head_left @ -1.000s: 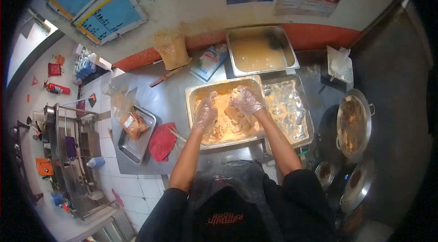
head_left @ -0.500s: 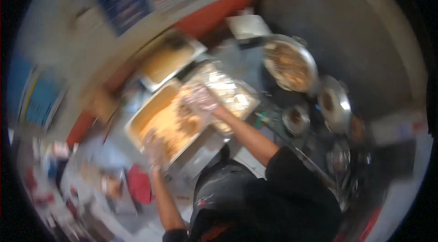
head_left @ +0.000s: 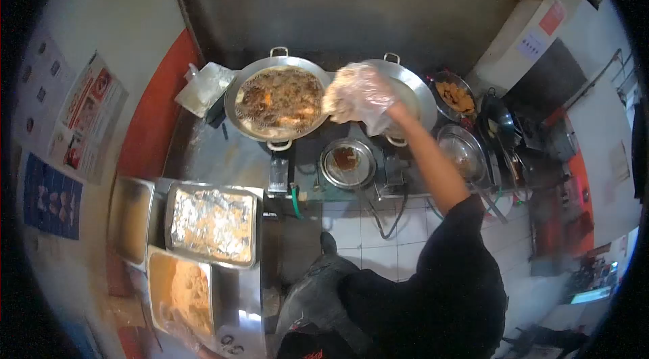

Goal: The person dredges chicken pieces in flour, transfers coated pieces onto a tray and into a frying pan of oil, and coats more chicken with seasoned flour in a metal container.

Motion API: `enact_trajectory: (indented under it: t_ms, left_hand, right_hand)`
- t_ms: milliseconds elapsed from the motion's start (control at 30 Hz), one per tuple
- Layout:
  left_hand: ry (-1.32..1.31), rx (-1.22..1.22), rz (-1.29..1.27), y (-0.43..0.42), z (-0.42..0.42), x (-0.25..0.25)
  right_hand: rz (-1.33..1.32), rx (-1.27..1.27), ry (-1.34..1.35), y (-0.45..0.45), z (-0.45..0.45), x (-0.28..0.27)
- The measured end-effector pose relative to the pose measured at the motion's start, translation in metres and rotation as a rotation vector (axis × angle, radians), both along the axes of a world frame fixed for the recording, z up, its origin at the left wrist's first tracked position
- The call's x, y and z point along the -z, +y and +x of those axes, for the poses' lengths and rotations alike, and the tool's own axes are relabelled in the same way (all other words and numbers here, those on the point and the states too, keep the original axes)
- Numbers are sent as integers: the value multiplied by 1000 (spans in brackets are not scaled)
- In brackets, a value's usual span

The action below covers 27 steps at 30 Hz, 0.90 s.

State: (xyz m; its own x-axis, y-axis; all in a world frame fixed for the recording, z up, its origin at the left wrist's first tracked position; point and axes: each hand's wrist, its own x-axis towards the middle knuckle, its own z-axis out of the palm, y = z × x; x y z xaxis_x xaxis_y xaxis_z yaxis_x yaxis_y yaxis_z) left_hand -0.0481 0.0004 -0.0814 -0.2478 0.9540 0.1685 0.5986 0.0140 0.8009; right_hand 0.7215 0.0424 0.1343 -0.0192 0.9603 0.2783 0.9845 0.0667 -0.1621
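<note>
My right hand (head_left: 370,94), in a clear plastic glove, is closed around a pale, flour-coated piece of food (head_left: 341,99). It is held over the stove, between a wok of bubbling oil (head_left: 238,126) with browned pieces frying in it and a second wok (head_left: 424,92) of pale oil. My left hand (head_left: 181,328), also in a clear glove, is low at the left, at the near end of a metal tub (head_left: 157,291) of orange-tan breading flour (head_left: 186,284). Its fingers are blurred and hard to make out.
A foil-lined tray (head_left: 251,237) and a deep pan (head_left: 128,217) stand beside the tub. On the stove are a strainer bowl (head_left: 347,163) and a bowl of fried pieces (head_left: 454,97). A white container (head_left: 206,88) sits left of the bubbling wok.
The view has swung right towards the stove. My right hand has left the breading tub and now holds a coated piece above the woks. My left hand stays at the tub.
</note>
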Motion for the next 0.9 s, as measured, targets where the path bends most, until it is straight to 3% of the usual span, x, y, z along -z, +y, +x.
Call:
enact_trajectory:
  t_ms: [33,67,133,167,233,300,467,567,600,667,733,833,867,900]
  left_hand:
    - [-128,-3,2,5,9,-5]
    - [-62,-21,-22,10,12,-5]
    - [-22,-25,-3,12,30,-14]
    - [9,-24,14,13,40,-18]
    - [35,-54,14,14,61,-27]
    - [63,-83,-23,6,78,-32]
    - [111,-108,-139,-6,130,-31]
    - [137,-115,-198,-10,144,-32]
    - [144,-110,-211,-11,146,-31]
    - [152,-101,-226,-9,150,-29]
    - [148,-88,-235,-6,150,-22]
    - [133,-58,-233,2,145,-13]
    - [129,-44,-229,6,143,-10]
    - [127,-24,-222,9,140,-5]
  right_hand:
    - [-95,152,136,-4,37,10]
    - [-176,314,263,-8,73,21]
    - [-175,360,74,-3,158,75]
    - [-234,356,-170,-1,183,85]
    - [-138,646,210,-2,236,132]
    - [-159,716,359,-5,288,187]
    - [-328,955,544,9,321,233]
    - [-259,951,421,14,357,299]
    - [-305,961,289,19,359,295]
    - [-274,939,48,32,416,344]
    - [-124,964,48,52,463,344]
    - [43,736,96,94,345,212]
    - [-54,451,-163,111,293,158]
    - [44,406,474,115,237,118]
